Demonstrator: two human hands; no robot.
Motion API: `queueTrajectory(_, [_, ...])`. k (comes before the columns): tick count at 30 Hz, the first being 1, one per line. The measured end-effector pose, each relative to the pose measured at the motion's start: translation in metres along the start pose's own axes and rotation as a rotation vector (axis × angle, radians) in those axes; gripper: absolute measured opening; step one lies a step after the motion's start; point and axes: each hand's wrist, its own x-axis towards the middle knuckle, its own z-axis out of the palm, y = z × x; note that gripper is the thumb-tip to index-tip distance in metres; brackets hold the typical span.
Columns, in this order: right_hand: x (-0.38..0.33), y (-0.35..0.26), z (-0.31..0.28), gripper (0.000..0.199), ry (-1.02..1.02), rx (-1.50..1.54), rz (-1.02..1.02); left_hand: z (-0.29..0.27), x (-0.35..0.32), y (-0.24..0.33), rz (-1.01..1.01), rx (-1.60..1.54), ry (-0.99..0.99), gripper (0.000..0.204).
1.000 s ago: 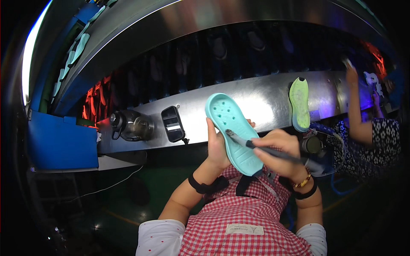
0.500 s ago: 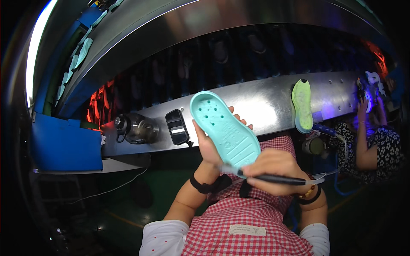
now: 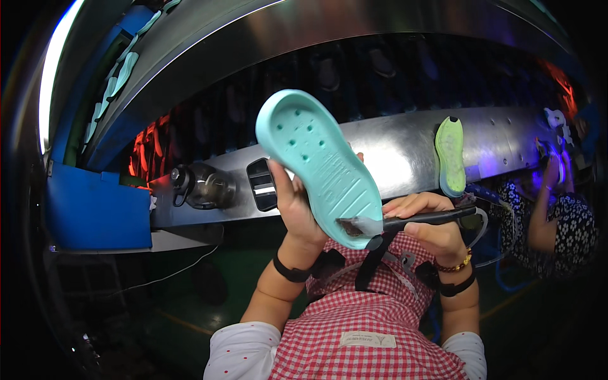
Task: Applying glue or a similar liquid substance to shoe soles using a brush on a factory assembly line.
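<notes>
A turquoise shoe sole (image 3: 329, 161) is tilted up over the near edge of the bench, its hollow inner face showing holes and raised lines. My left hand (image 3: 296, 206) grips it from the left and beneath, most fingers hidden behind it. My right hand (image 3: 437, 231) is closed around the black handle of a brush (image 3: 421, 219), from which a clear tube curves. The brush's pale wet-looking bristles lie against the lower end of the sole's inner face. A small black piece shows at the sole's lower tip.
On the metal bench (image 3: 380, 139) lie a yellow-green sole (image 3: 450, 155) to the right and a black tray (image 3: 261, 183) to the left. A dark see-through jug (image 3: 212, 187) stands farther left, near a blue box (image 3: 98, 209). A co-worker's arm (image 3: 546, 209) is at far right.
The sole has risen toward the camera and shifted slightly left in my left hand. The brush has moved from the sole's lower edge up onto its inner face.
</notes>
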Motion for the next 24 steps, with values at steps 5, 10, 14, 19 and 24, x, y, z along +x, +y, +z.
queueTrajectory(5, [-0.002, 0.013, 0.020, 0.017, 0.136, 0.157, 0.007, 0.001, -0.024, -0.022, -0.071, -0.171, -0.123, 0.059])
queueTrajectory(10, [-0.005, -0.007, 0.028, 0.016, 0.007, -0.216, -0.108, -0.006, -0.015, -0.019, -0.032, -0.092, -0.090, 0.054])
queueTrajectory(14, [0.003, -0.010, 0.026, 0.021, 0.015, -0.472, -0.128, -0.005, -0.010, -0.021, -0.042, -0.113, -0.059, 0.054])
queueTrajectory(19, [0.010, -0.024, 0.019, 0.020, -0.038, -0.510, -0.152, -0.006, -0.009, -0.017, -0.050, -0.093, -0.061, 0.057])
queueTrajectory(24, [0.016, -0.037, 0.022, 0.019, -0.239, -0.701, -0.233, -0.012, -0.005, -0.013, -0.031, 0.104, -0.007, 0.055])
